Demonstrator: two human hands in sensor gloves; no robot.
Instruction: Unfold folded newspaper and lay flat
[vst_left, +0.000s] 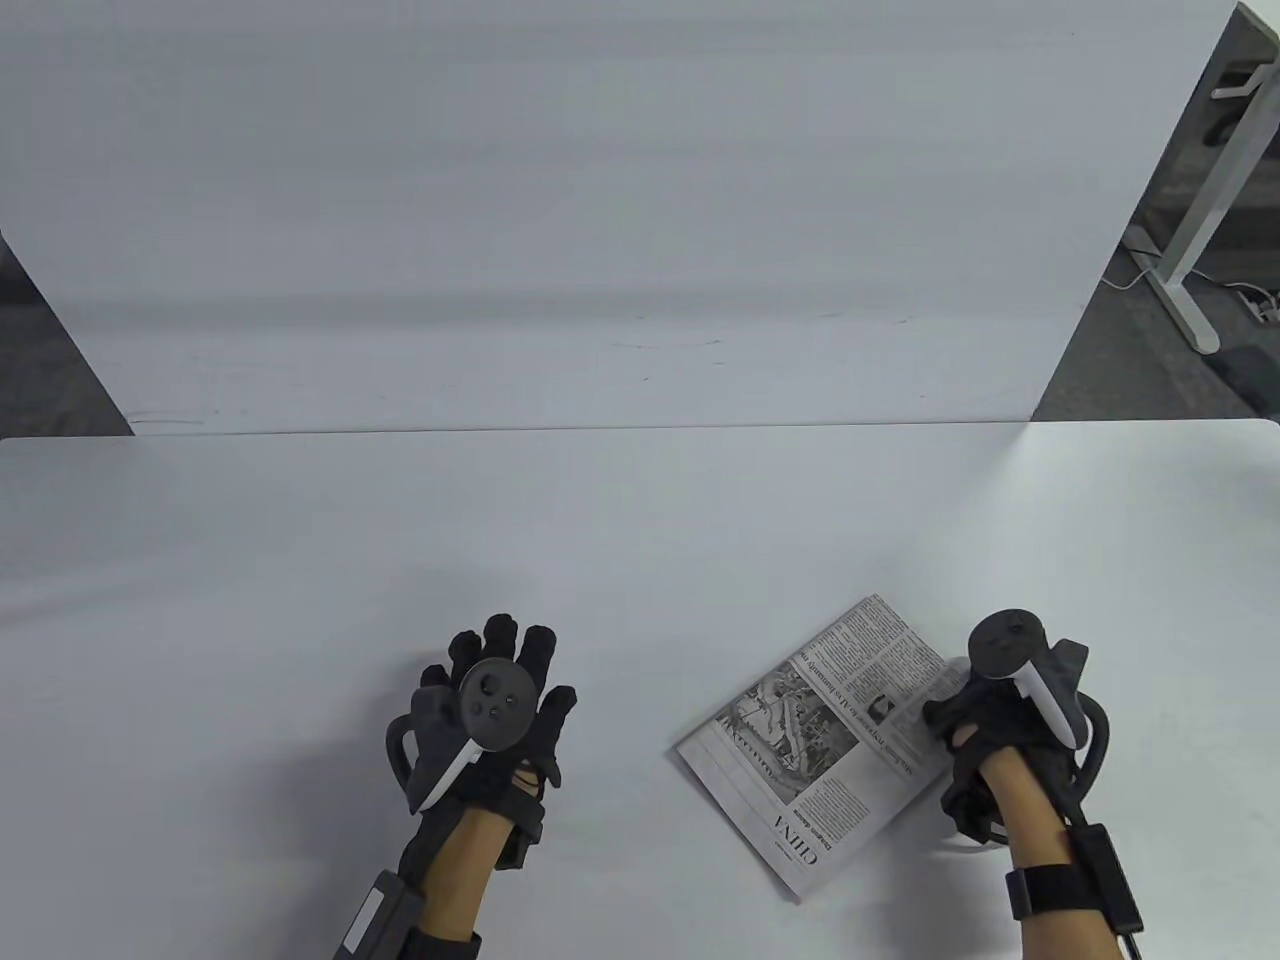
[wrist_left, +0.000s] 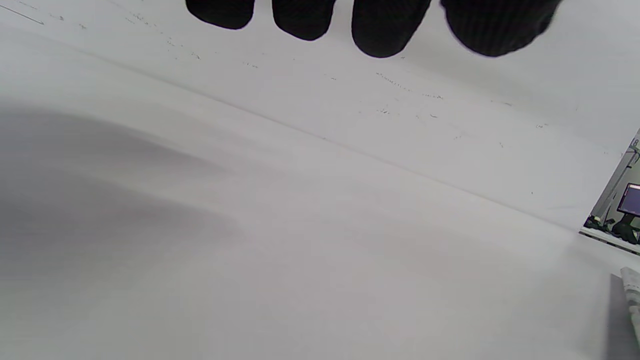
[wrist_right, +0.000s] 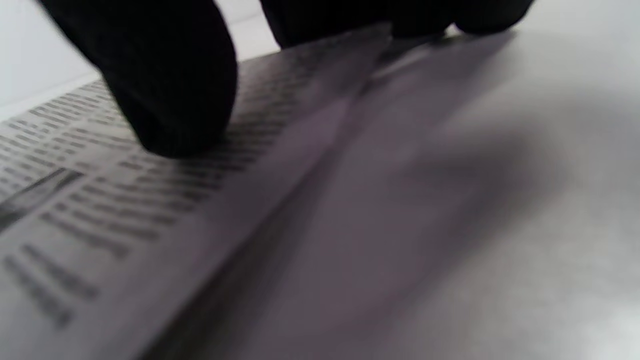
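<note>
newspaper (vst_left: 835, 735) lies folded near the table's (vst_left: 300, 560) front edge. right hand (vst_left: 985, 715) pinches its right edge; left hand (vst_left: 495, 705) hovers spread, holding nothing. one-handed lifting could drag or tear it.

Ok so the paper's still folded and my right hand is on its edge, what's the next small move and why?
Probably lift the top layer at that right edge with the right hand and swing it open. The newspaper lies folded on the table, the thumb already rests on the top page by the edge, and the left hand hovers apart, free to pin the paper.
</note>
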